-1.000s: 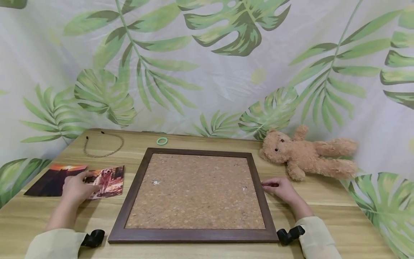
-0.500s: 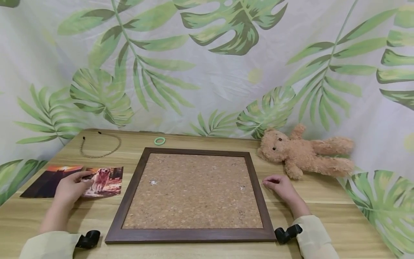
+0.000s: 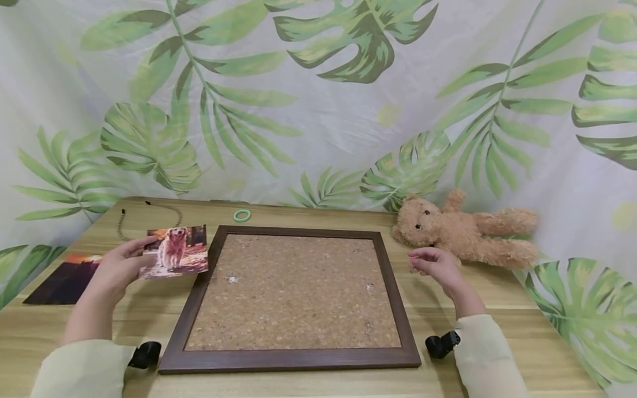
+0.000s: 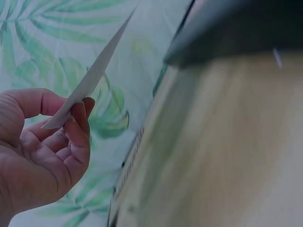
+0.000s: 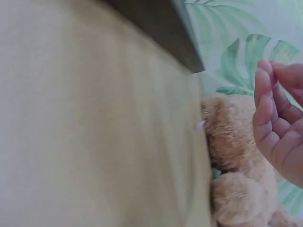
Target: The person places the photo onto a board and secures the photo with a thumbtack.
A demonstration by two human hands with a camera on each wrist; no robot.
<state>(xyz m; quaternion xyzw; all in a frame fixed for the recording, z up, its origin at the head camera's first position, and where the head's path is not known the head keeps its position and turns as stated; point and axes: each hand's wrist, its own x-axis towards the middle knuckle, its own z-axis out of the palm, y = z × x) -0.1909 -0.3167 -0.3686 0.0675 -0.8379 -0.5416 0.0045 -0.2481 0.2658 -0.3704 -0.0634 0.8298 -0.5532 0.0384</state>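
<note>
My left hand (image 3: 116,269) pinches a photo print of a golden dog (image 3: 175,251) by its left edge, raised above the table. In the left wrist view the photo (image 4: 90,82) appears nearly edge-on between thumb and fingers. A dark sunset photo (image 3: 59,282) lies flat on the table, partly behind that hand. To the right of the brown-framed cork board (image 3: 293,293), my right hand (image 3: 438,268) hovers with thumb and fingertips together. The right wrist view shows its curled fingers (image 5: 267,118); I cannot tell whether something small sits between the tips.
A tan teddy bear (image 3: 460,232) lies at the back right, just beyond the right hand. A green ring (image 3: 242,215) rests behind the board. At the back left lies a thin chain (image 3: 120,225), partly covered by the raised photo. A leaf-print cloth (image 3: 318,110) hangs behind the table.
My left hand has lifted the dog photo off the table and brought it toward the board's left edge. My right hand has risen and moved away from the frame's right side, toward the bear.
</note>
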